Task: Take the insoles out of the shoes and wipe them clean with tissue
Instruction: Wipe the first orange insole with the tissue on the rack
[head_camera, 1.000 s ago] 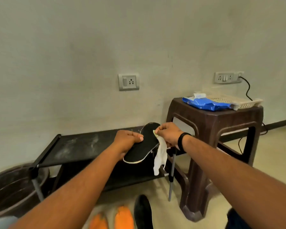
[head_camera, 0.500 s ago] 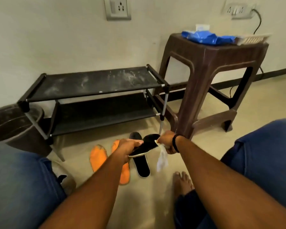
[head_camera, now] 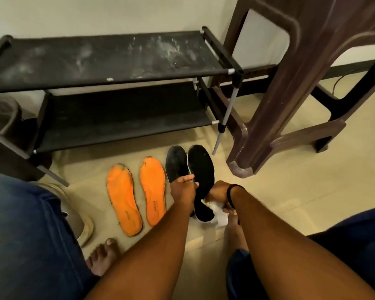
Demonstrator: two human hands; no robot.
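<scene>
floor (head_camera: pixel 279 187) | left grip (head_camera: pixel 183 189) clamps black insole (head_camera: pixel 200 167) | right grip (head_camera: pixel 220 194) pinches tissue (head_camera: pixel 220 215)

A low black two-tier shoe rack (head_camera: pixel 108 61) with fabric shelves and thin metal legs stands against the pale wall (head_camera: pixel 95 14); its top shelf is smeared with whitish dust. Just to its right stands a dark brown moulded plastic stool (head_camera: pixel 301 83), its legs on the beige tiled floor (head_camera: pixel 290 191). At the left edge, beside the rack, sits a dark round bucket (head_camera: pixel 2 118), partly cut off.
</scene>
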